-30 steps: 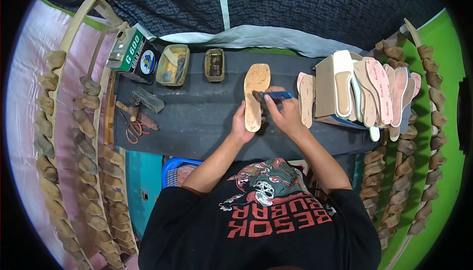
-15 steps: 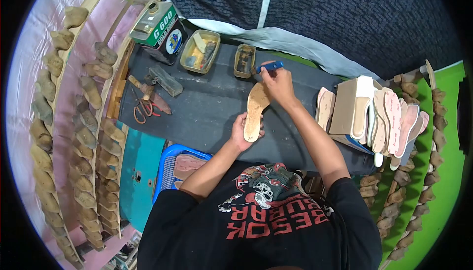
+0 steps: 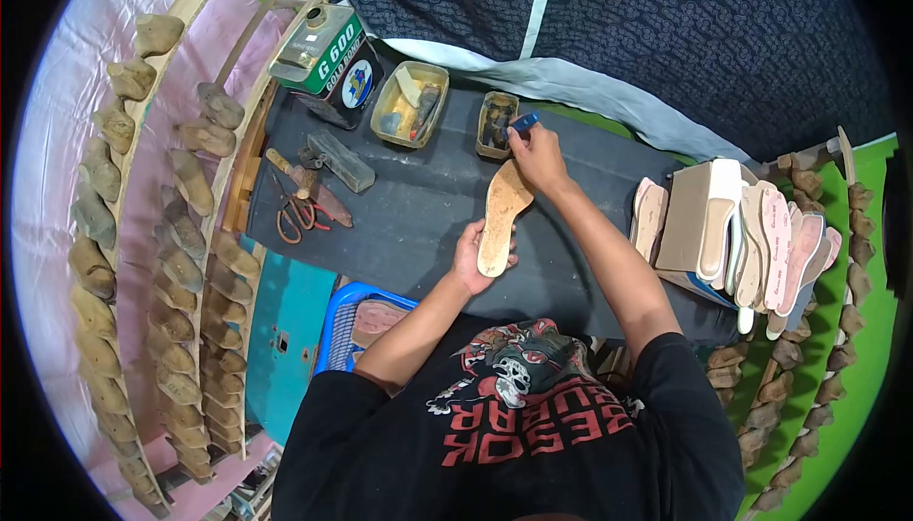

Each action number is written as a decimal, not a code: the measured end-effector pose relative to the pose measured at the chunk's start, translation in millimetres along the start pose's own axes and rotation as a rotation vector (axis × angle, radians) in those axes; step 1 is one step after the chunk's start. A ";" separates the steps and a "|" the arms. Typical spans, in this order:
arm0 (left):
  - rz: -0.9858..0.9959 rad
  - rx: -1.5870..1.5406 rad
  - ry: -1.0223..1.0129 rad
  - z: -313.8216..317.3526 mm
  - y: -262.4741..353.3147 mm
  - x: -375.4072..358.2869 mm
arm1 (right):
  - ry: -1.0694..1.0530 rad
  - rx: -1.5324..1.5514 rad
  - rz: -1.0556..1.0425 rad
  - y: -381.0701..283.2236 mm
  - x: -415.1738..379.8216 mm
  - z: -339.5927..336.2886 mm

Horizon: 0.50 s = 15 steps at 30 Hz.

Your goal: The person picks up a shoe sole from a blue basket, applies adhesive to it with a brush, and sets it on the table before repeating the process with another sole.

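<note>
My left hand (image 3: 473, 251) is closed around the heel end of a tan insole (image 3: 505, 205), keeping it over the dark tabletop with its toe end pointing away from me. A blue-handled brush (image 3: 524, 122) is pinched in my right hand (image 3: 540, 157). Its handle reaches to the right edge of a small, dark-stained tub (image 3: 486, 144); the brush's tip is hard to make out against the dark contents. My right wrist is just beside the insole's toe end.
Left on the black tabletop (image 3: 418, 207) are a glue can (image 3: 335, 69), a yellowish tray (image 3: 383, 103), a grey block (image 3: 340, 162), scissors (image 3: 293, 220) and a hammer (image 3: 302, 179). A cardboard box (image 3: 687, 221) with several insoles stands right. Nearer is a blue basket (image 3: 335, 331); shoe lasts (image 3: 190, 181) line racks.
My right hand has brought the brush left to the small tub's edge. The insole stays in my left hand. The whole view has shifted slightly, so the bench appears further right.
</note>
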<state>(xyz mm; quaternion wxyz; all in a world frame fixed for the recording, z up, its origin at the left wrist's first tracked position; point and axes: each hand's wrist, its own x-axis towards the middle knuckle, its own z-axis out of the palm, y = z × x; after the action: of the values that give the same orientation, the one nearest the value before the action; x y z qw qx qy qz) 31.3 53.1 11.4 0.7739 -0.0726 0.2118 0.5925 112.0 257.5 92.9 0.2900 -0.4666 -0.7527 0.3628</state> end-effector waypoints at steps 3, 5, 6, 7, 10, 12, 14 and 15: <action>-0.014 0.000 0.010 3.1 -0.4 2.6 | -0.021 -0.017 0.027 1.4 -1.6 -4.7; -0.012 0.020 0.015 5.8 -4.3 2.9 | -0.007 0.019 0.025 2.0 -2.0 -6.4; -0.013 0.020 -0.001 6.2 -5.2 2.9 | 0.015 0.060 0.012 4.6 -2.6 -4.6; -0.012 0.020 -0.019 6.8 -5.7 3.6 | 0.036 0.100 -0.004 7.1 -2.2 -2.9; -0.007 0.007 -0.037 10.3 -6.8 3.1 | 0.057 0.156 0.041 12.6 0.2 -2.2; 0.004 0.008 -0.056 14.7 -4.8 4.1 | 0.102 0.336 0.029 12.1 -3.0 -7.1; 0.021 0.011 -0.084 18.5 -3.3 6.1 | 0.123 0.490 0.034 9.9 -11.6 -16.4; 0.025 0.008 -0.092 22.1 -2.4 6.6 | 0.123 0.550 0.042 3.6 -20.2 -27.8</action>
<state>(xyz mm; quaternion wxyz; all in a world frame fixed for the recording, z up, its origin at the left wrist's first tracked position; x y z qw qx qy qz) 40.3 66.2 28.2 0.7757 -0.0395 0.1792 0.6039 143.4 247.7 103.8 0.4435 -0.4072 -0.5968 0.5304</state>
